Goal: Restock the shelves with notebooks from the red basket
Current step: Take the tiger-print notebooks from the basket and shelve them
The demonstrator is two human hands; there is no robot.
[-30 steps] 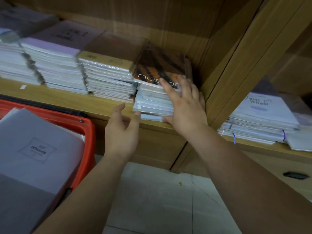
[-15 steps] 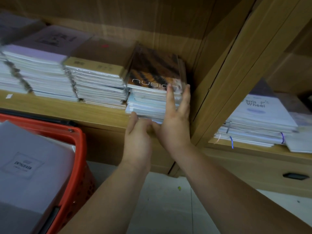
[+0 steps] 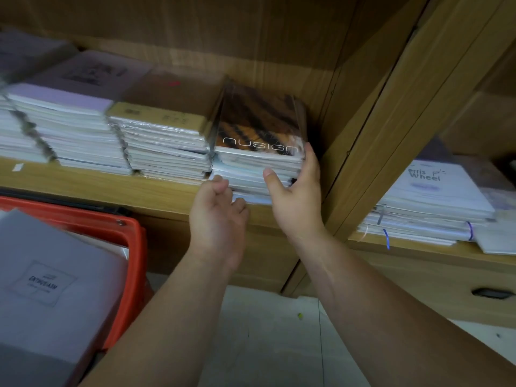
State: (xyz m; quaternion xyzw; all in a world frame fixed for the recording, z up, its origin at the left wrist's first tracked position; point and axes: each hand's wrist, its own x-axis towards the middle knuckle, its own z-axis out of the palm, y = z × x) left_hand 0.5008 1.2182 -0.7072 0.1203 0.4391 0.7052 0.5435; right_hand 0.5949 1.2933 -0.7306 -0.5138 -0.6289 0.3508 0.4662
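At a wooden shop shelf (image 3: 111,188), a person squares up the stack of notebooks topped by a tiger-striped "nusign" cover (image 3: 259,127), which sits at the right-hand end of the row against the upright divider (image 3: 391,135). The right hand (image 3: 296,199) clasps the stack's front right corner, its grip pinching the pile with the thumb across the front edges and the fingers wrapped round the side. The left hand (image 3: 217,219) meets the lower front edge with its grip loosely curled, holding nothing that can be seen.

The stack lies flat and nearly flush with its neighbours, a pile with kraft-brown covers (image 3: 164,143) and another with lilac covers (image 3: 72,127), so this batch looks all but settled. Only a final nudge into line appears to remain here.

The job itself seems far from over. The red plastic basket (image 3: 136,247) stands just below the shelf at the left and holds at least one large grey notebook with a boxed label (image 3: 55,275), with more pale edges showing beneath it. How deep that supply runs cannot be told. In the next bay to the right sits a lower pile of white notebooks marked "Wheel" (image 3: 430,208), which may also want topping up.
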